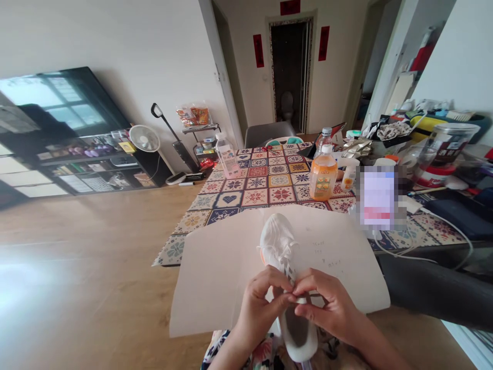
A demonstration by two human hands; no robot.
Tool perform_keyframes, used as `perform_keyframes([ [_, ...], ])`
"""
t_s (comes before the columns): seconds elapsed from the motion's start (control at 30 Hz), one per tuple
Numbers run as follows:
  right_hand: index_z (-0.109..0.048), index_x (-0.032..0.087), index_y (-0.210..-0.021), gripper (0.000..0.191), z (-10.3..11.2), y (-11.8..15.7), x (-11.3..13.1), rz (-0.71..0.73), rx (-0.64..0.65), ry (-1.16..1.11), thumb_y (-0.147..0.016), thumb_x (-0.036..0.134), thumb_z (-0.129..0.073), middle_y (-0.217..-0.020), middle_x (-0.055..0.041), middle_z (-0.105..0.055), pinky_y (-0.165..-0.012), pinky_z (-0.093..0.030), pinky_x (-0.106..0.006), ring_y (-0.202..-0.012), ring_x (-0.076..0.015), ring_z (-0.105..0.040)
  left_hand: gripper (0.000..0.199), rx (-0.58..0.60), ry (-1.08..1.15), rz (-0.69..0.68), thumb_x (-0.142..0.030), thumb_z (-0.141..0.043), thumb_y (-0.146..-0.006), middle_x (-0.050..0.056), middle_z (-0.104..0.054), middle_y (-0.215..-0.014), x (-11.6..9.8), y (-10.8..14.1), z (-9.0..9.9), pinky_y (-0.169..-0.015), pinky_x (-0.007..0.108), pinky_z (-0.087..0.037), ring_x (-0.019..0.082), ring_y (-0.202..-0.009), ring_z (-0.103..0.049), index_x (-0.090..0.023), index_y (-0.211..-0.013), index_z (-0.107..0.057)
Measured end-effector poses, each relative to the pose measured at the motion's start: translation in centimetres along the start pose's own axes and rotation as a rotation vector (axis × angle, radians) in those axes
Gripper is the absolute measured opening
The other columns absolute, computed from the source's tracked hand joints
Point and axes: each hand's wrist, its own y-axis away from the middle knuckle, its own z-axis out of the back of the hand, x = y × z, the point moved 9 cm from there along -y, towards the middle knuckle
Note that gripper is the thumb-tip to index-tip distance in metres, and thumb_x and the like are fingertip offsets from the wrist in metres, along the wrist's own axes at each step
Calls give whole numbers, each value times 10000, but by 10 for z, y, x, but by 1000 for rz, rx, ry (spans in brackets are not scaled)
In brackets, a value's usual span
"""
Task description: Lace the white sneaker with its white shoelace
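A white lace-up shoe (pixel 277 234) lies with its toe pointing away from me, over a large white paper sheet (pixel 215 277). Its heel is nearest my lap and its opening faces up. My left hand (pixel 265 295) is closed at the left of the shoe's tongue, with thumb and forefinger pinched. My right hand (pixel 327 303) is closed at the right side, its fingertips meeting the left ones over the tongue area. What exactly lies between the fingertips is too small to make out. Loose white laces show on the shoe just beyond the hands.
Behind the paper, a patterned tablecloth (pixel 256 182) bears a clear bottle (pixel 229 159), an orange-filled bottle (pixel 323 174) and a blurred-out phone (pixel 377 198) with a white cable. Jars and bags crowd the right side. A dark chair part (pixel 431 293) stands at right.
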Motion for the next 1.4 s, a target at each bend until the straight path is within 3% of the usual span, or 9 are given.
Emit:
perform_keyframes([
  [0.1, -695, 253, -976, 116, 1, 1, 1, 13, -14, 19, -1002, 349, -635, -852, -29, -722, -703, -544, -236, -767, -163, -680, 341, -10, -64, -15, -508, -747, -856, 34, -680, -668, -3, -1, 2, -661, 272, -477, 164, -638, -591, -192, -735, -712],
  [0.23, -710, 262, -971, 123, 7, 1, 5, 80, -110, 38, -1022, 300, -604, -792, -16, -711, -653, -555, -228, -684, -150, -674, 407, 68, -100, 15, -569, -700, -868, 54, -709, -651, -5, -2, -3, -678, 291, -470, 187, -668, -598, -195, -709, -694],
  [0.37, -708, 272, -992, 92, 9, 2, 2, 90, -187, 50, -1012, 283, -618, -749, 0, -695, -600, -565, -230, -616, -149, -667, 355, 126, -88, 34, -504, -698, -901, 69, -742, -669, -6, -1, -10, -713, 307, -476, 208, -734, -605, -204, -713, -665],
  [0.5, -683, 280, -1061, 86, 14, 6, 0, 90, -244, 96, -989, 264, -639, -888, -32, -687, -583, -579, -231, -681, -163, -686, 329, 82, -71, 57, -447, -711, -901, 52, -688, -671, -1, 1, -7, -681, 298, -482, 187, -682, -592, -195, -699, -651],
  [0.7, -681, 250, -1176, 191, 5, 4, 8, 109, -59, 345, -1003, 253, -600, -1124, -110, -671, -860, -583, -337, -1025, -246, -682, 260, 3, 32, 56, -392, -751, -880, 21, -643, -677, 2, 2, 3, -673, 284, -484, 169, -672, -591, -193, -727, -684],
  [0.83, -676, 242, -1051, 102, 5, 0, 11, 101, -19, 338, -1020, 246, -579, -1030, -81, -662, -869, -534, -370, -994, -246, -641, 82, 25, -28, -140, -287, -745, -905, 27, -713, -662, -17, -2, 2, -687, 288, -485, 167, -655, -613, -224, -867, -781],
  [0.93, -640, 246, -946, 106, 3, 0, 3, 11, 8, 184, -1018, 304, -588, -982, -53, -626, -842, -524, -352, -956, -228, -622, 64, 34, -62, -193, -271, -752, -900, 42, -743, -685, -23, -3, 2, -670, 286, -501, 173, -654, -635, -236, -904, -806],
  [1.1, -599, 244, -939, 34, -5, 1, -5, -68, 75, 100, -957, 248, -628, -1011, -50, -610, -815, -524, -334, -946, -222, -614, 118, 21, -74, -69, -285, -732, -906, 57, -752, -677, -13, -3, 4, -667, 298, -521, 192, -664, -655, -214, -836, -795],
  [1.4, -610, 237, -1091, 183, -5, 5, 31, 303, -67, 493, -982, 102, -552, -935, -57, -708, -755, -501, -348, -819, -206, -650, 337, 47, 1, 199, -487, -739, -865, 65, -706, -669, 11, 1, 1, -664, 298, -497, 190, -654, -627, -173, -758, -797],
])
